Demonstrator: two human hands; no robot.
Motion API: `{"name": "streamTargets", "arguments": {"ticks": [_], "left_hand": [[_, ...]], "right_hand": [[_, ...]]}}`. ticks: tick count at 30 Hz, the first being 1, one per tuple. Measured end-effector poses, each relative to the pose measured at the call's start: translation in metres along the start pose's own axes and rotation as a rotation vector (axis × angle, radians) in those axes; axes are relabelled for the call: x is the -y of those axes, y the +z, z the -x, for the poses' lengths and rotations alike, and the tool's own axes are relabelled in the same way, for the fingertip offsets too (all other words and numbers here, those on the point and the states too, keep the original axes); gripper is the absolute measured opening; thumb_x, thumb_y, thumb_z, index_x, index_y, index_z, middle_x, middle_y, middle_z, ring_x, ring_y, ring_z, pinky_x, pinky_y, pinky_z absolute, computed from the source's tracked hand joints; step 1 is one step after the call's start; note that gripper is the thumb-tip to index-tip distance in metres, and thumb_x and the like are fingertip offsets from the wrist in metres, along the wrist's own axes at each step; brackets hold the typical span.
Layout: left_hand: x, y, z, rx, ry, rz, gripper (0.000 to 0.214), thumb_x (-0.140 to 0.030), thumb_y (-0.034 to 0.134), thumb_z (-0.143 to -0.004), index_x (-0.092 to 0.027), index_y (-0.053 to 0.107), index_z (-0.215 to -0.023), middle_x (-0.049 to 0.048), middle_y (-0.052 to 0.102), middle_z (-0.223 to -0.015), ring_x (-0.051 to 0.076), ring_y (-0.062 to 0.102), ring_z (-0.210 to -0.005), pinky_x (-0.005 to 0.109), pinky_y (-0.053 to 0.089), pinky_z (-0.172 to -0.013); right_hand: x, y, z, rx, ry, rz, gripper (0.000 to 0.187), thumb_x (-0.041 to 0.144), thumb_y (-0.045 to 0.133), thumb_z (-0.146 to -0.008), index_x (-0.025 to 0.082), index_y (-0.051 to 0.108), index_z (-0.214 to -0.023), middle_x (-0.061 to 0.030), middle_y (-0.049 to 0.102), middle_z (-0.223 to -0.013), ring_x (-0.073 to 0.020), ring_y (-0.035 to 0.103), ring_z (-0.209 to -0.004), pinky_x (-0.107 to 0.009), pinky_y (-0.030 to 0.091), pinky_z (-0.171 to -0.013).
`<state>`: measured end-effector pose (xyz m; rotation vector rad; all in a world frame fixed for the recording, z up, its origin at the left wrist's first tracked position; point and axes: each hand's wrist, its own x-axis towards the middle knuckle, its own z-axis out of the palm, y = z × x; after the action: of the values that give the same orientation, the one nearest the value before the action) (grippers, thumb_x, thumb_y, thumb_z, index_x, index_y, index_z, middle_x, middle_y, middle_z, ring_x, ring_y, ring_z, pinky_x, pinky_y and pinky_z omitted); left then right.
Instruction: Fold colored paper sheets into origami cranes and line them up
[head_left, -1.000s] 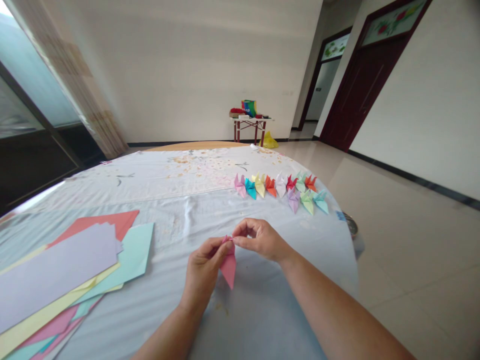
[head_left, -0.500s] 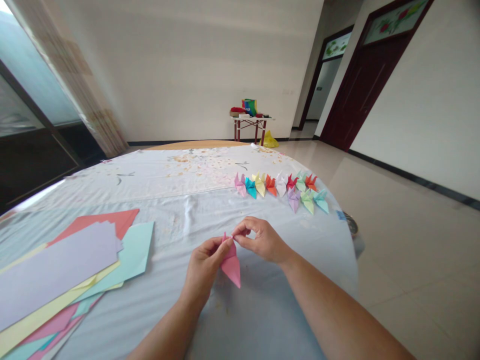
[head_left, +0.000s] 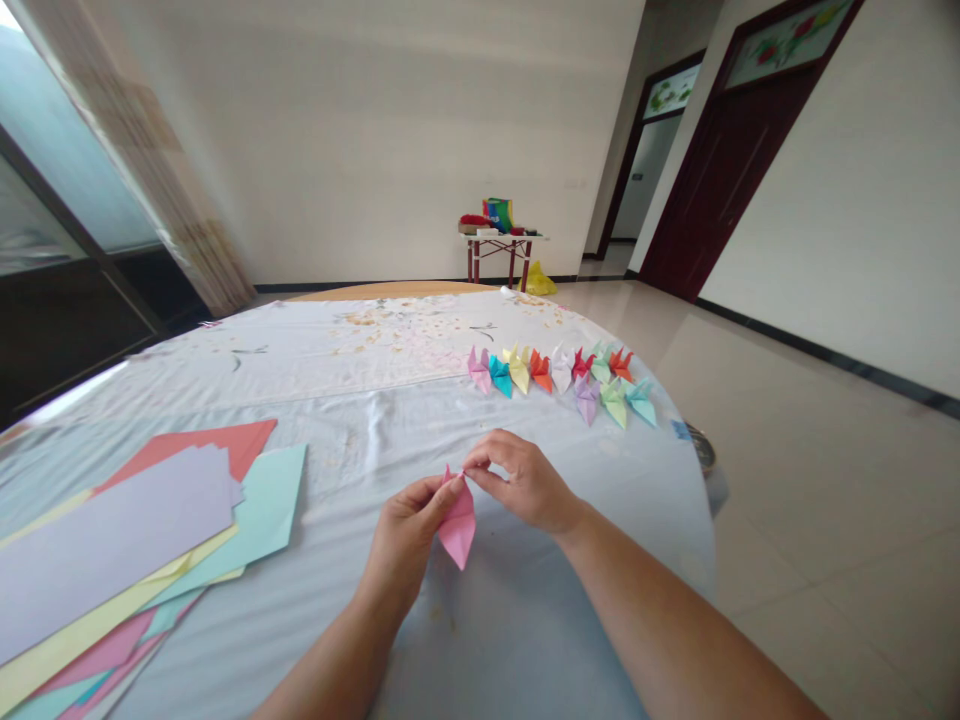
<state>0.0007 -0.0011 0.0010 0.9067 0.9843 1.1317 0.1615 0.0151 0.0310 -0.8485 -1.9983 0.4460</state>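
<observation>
A pink paper crane (head_left: 459,530) is held above the near part of the table, its broad pointed wing hanging down. My left hand (head_left: 414,520) pinches its body between thumb and fingers. With thumb and forefinger together, my right hand (head_left: 521,478) grips a thin upper tip of the same crane. Part of the folded paper is hidden behind the left thumb. Beyond my hands, finished-looking paper cranes in several colours stand in two rows, among them a blue crane (head_left: 500,376) and a purple crane (head_left: 587,399).
On the left lies a pile of coloured paper, with a lavender sheet (head_left: 120,540) on top and a mint sheet (head_left: 270,500) beside it. A pale cloth (head_left: 337,600) covers the round table. Against the far wall stands a small table (head_left: 502,238) holding several items.
The pink crane has turned slightly in my fingers, its lower point swinging to the left. Both hands keep their grip and have hardly shifted.
</observation>
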Motion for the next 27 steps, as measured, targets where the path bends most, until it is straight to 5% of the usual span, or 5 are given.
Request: {"name": "streamTargets", "arguments": {"ticks": [16, 27], "left_hand": [[-0.0049, 0.0022, 0.0055, 0.066, -0.109, 0.009, 0.025, -0.037, 0.071, -0.063, -0.014, 0.065, -0.071, -0.0015, 0.059, -0.057, 0.007, 0.048, -0.047, 0.018, 0.035, -0.047], [-0.0036, 0.0010, 0.0051, 0.098, -0.057, -0.027, 0.026, -0.037, 0.071, -0.063, -0.013, 0.067, -0.072, -0.0009, 0.061, -0.060, 0.007, 0.047, -0.050, 0.018, 0.034, -0.048]], "right_hand": [[-0.0002, -0.0010, -0.0017, -0.012, 0.171, -0.057, 0.012, 0.026, 0.055, -0.081, 0.018, 0.063, -0.085, -0.0022, 0.060, -0.078, -0.0115, 0.053, -0.070, -0.025, 0.043, -0.069], [-0.0024, 0.0029, 0.0002, 0.180, 0.430, -0.394, 0.025, 0.036, 0.060, -0.075, 0.014, 0.064, -0.085, -0.0029, 0.064, -0.079, -0.0123, 0.058, -0.071, -0.025, 0.045, -0.068]]}}
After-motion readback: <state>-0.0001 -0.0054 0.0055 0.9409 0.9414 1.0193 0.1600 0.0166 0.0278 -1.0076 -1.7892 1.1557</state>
